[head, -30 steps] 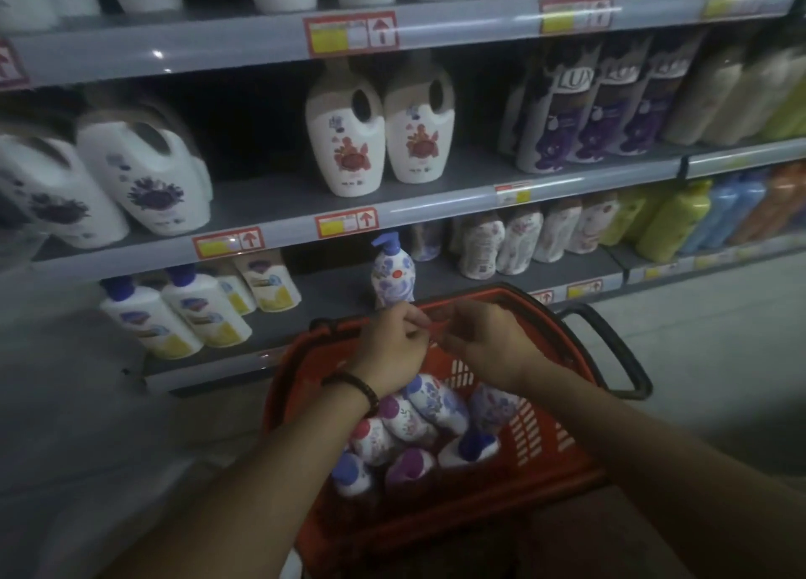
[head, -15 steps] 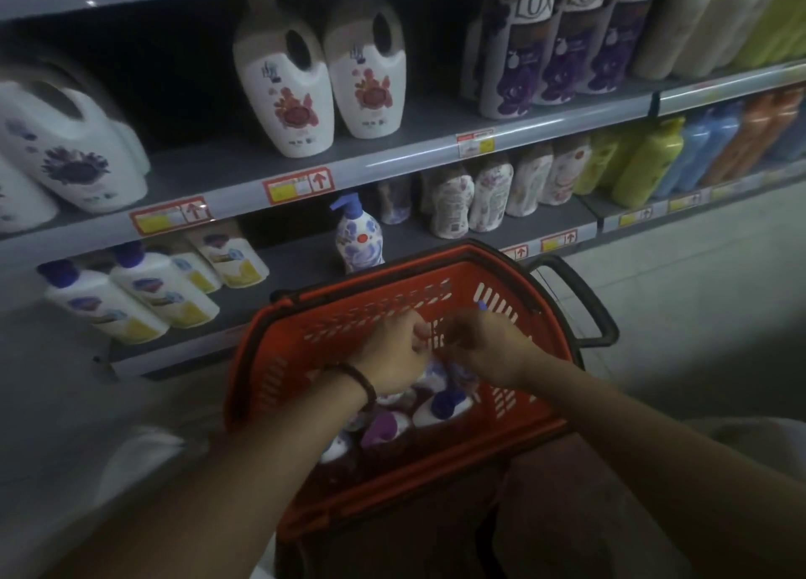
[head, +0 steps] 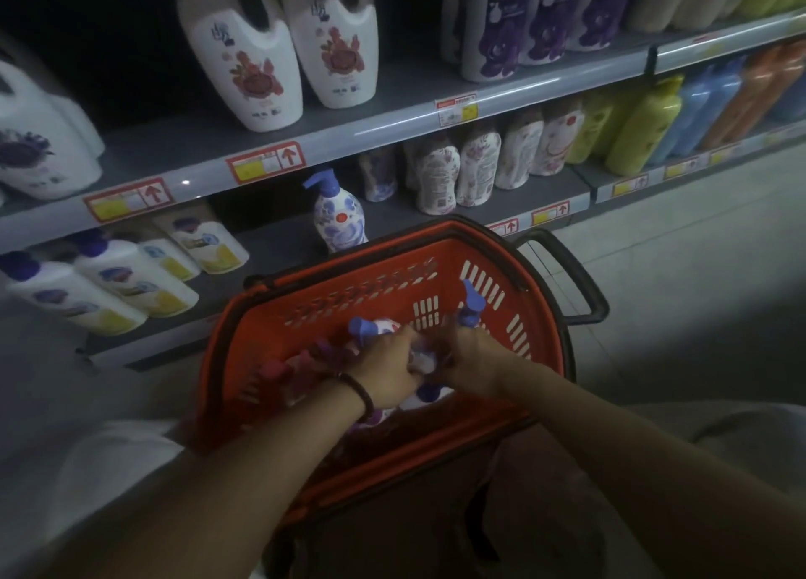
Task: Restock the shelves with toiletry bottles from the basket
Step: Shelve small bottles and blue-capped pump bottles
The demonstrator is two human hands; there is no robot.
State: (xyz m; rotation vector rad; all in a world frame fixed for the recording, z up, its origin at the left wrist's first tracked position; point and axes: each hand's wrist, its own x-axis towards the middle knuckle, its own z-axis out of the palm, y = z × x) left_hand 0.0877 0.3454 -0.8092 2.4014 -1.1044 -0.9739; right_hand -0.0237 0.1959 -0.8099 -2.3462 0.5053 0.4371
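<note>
Gripping inside the red basket (head: pixel 331 304), the right hand (head: pixel 473 356) is closing round a blue-pump bottle (head: pixel 471 306) sticking up near the basket's far wall. The left hand (head: pixel 386 378) is curling over a white bottle (head: pixel 370 329) at the basket's middle. Other bottles (head: pixel 279 369) are lying in the basket's left part. Just behind the basket, 1 floral bottle (head: pixel 339 216) is standing upright on the lowest shelf (head: pixel 270 245).

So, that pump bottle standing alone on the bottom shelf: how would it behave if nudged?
The pump bottle is tall on a narrow base, so it would probably tip rather than slide. Its glossy plastic likely feels rigid and slightly slippery.
</note>
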